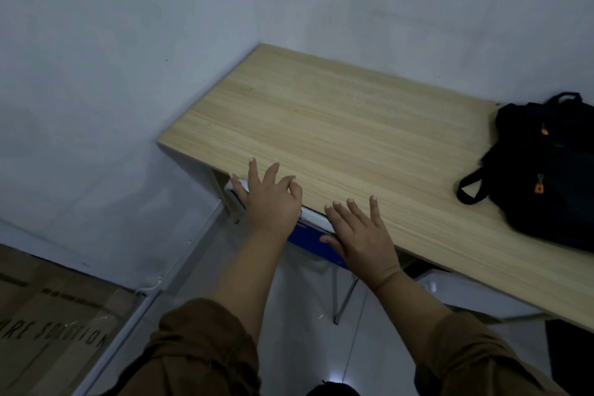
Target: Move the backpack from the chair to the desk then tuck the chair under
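A black backpack (543,170) with orange zipper pulls lies on the right end of the light wooden desk (337,125). The blue chair (313,239) sits mostly under the desk's front edge; only a strip of its blue back, its pale top rail and its metal legs show. My left hand (268,198) is over the chair's top rail at the desk edge, fingers spread. My right hand (360,231) lies flat against the chair back just right of it, fingers apart. Neither hand grips anything.
Blue-grey walls meet in a corner behind the desk's left end. A cardboard box (48,325) with dark lettering stands on the floor at the lower left. Pale glossy floor tiles show between my arms, under the desk.
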The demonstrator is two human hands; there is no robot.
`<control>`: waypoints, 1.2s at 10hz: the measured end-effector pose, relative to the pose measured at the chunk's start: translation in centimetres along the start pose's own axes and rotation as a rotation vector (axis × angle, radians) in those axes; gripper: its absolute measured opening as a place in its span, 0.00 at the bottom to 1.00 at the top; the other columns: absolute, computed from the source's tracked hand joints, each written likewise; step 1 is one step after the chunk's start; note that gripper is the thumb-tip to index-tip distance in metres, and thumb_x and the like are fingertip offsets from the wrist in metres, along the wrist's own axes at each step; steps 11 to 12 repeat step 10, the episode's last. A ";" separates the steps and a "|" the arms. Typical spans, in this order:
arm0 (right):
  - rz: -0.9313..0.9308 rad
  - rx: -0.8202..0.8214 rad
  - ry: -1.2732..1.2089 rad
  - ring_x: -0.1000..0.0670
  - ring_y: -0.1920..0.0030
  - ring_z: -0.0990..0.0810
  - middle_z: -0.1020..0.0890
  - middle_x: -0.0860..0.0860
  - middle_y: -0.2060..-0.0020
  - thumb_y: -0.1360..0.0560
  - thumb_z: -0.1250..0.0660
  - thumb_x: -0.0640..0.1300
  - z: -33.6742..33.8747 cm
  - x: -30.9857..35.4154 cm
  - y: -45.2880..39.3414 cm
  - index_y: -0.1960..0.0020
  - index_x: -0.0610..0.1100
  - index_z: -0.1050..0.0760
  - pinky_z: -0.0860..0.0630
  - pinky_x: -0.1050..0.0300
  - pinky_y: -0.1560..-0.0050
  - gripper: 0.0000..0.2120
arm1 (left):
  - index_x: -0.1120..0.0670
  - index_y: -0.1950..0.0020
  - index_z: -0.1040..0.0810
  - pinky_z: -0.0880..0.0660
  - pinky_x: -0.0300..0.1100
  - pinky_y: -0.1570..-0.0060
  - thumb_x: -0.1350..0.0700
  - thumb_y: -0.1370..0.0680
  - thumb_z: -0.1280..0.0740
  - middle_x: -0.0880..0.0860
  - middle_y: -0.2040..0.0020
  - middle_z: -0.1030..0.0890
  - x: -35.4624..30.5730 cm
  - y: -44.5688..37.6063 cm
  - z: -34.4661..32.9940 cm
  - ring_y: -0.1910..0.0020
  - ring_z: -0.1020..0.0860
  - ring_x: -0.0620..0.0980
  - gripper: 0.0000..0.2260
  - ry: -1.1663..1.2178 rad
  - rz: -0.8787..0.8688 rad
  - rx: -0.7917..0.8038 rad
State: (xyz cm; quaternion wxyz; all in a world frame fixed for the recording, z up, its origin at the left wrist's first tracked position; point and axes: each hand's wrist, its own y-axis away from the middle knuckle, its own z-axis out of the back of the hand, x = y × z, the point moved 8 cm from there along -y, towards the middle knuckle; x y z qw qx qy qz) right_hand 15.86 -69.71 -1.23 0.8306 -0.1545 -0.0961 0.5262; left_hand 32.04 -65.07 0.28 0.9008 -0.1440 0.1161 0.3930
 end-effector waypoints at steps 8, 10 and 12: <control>-0.161 0.322 -0.353 0.42 0.45 0.21 0.25 0.47 0.35 0.21 0.41 0.55 1.3 -2.2 2.9 0.28 0.49 0.36 0.24 0.51 0.53 0.23 | 0.54 0.51 0.20 0.59 0.73 0.32 0.54 0.20 0.51 0.55 0.44 0.22 -2.1 2.5 -0.6 0.37 0.30 0.57 0.19 -0.248 -0.010 0.381; -0.490 0.361 -0.367 0.44 0.42 0.23 0.25 0.47 0.38 0.23 0.36 0.53 4.9 -11.1 9.6 0.30 0.51 0.32 0.24 0.50 0.47 0.22 | 0.48 0.37 0.25 0.64 0.67 0.31 0.54 0.22 0.45 0.50 0.57 0.20 -9.3 5.7 -0.3 0.43 0.24 0.56 0.16 0.051 0.024 0.466; -0.490 0.361 -0.367 0.44 0.42 0.23 0.25 0.47 0.38 0.23 0.36 0.53 4.9 -11.1 9.6 0.30 0.51 0.32 0.24 0.50 0.47 0.22 | 0.48 0.37 0.25 0.64 0.67 0.31 0.54 0.22 0.45 0.50 0.57 0.20 -9.3 5.7 -0.3 0.43 0.24 0.56 0.16 0.051 0.024 0.466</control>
